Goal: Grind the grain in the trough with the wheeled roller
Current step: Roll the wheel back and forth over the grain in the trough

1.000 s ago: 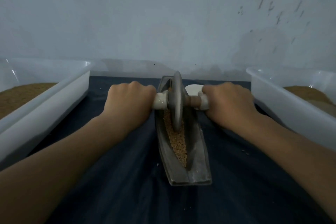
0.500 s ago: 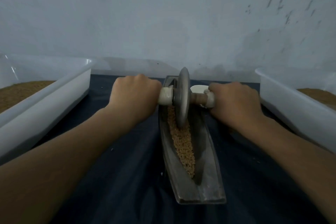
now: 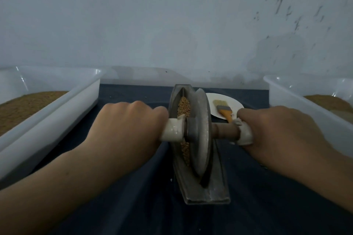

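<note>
Left hand (image 3: 126,128) and right hand (image 3: 280,131) each clench an axle end of the grey metal wheeled roller (image 3: 200,135), standing mid-way in the narrow boat-shaped metal trough (image 3: 215,187) over tan grain (image 3: 183,107).

Hands: two, left hand (image 3: 126,129) and right hand (image 3: 282,135), mid-frame
Rollers: one wheeled roller (image 3: 200,135), centre
Troughs: one trough (image 3: 215,187), centre
Tubs: two, left tub (image 3: 57,108) at left edge, right tub (image 3: 298,99) at right edge
Plates: one plate (image 3: 227,101)
Brushes: one brush (image 3: 223,109)
</note>
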`<state>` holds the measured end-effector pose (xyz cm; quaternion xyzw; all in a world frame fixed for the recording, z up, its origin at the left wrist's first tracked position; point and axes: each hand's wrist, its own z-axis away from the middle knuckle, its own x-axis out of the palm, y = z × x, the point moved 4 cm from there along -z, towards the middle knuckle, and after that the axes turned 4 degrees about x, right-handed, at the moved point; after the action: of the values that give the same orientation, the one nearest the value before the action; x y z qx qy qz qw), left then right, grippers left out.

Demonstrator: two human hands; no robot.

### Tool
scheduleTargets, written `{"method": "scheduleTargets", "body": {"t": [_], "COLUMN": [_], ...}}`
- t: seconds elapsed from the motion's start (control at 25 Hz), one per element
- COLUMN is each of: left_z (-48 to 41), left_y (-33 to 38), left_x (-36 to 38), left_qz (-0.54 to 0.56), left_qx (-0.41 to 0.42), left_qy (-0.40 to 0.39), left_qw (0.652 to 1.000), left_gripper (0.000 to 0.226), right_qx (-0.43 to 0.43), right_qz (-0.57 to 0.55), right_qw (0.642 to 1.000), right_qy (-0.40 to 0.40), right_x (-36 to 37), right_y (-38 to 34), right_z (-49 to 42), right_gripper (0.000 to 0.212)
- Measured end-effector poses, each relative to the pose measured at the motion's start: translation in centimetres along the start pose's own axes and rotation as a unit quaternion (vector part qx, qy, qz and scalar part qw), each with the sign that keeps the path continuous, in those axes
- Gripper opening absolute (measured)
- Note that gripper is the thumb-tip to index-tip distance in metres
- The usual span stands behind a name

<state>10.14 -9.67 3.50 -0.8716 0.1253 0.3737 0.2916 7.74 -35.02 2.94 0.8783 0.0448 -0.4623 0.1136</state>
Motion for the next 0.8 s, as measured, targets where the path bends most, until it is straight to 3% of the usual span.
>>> {"method": "scheduleTargets", "body": {"t": [0.12, 0.2, 0.32, 0.36, 0.48, 0.68, 0.8], "left_z": [-1.4, -3.1, -6.6, -7.5, -7.6, -1.4, 0.4], "left_y": [-0.2, -0.8, -2.3, -2.6, -2.2, 0.2, -0.1], "left_x": [2.0, 5.5, 8.0, 8.2, 7.5, 2.6, 1.1], "left_qz": [-0.02, -0.04, -0.029, -0.034, -0.046, -0.045, -0.005], "left_qx": [-0.033, -0.071, -0.118, -0.12, -0.104, -0.03, -0.01], "left_qy": [-0.046, -0.057, -0.065, -0.066, -0.049, -0.003, 0.005], "left_qw": [0.998, 0.995, 0.99, 0.99, 0.992, 0.999, 1.0], "left_gripper": [0.062, 0.041, 0.006, 0.004, 0.005, 0.046, 0.051], "right_qx": [0.031, 0.06, 0.092, 0.101, 0.102, 0.018, -0.006], "right_qz": [0.043, 0.097, 0.063, 0.045, 0.029, 0.022, 0.017], "right_qw": [0.998, 0.993, 0.994, 0.994, 0.994, 1.0, 1.0], "right_qy": [-0.024, -0.015, -0.007, -0.006, -0.002, 0.006, -0.011], "right_x": [1.3, 3.8, 7.0, 7.6, 7.9, 3.5, 1.5], "right_y": [0.3, 0.4, 0.7, 0.9, 1.3, 0.9, 0.9], "right_z": [-1.4, -4.3, -9.0, -9.9, -9.2, -2.2, -0.7], "right_gripper": [0.028, 0.022, 0.02, 0.02, 0.015, 0.028, 0.038]}}
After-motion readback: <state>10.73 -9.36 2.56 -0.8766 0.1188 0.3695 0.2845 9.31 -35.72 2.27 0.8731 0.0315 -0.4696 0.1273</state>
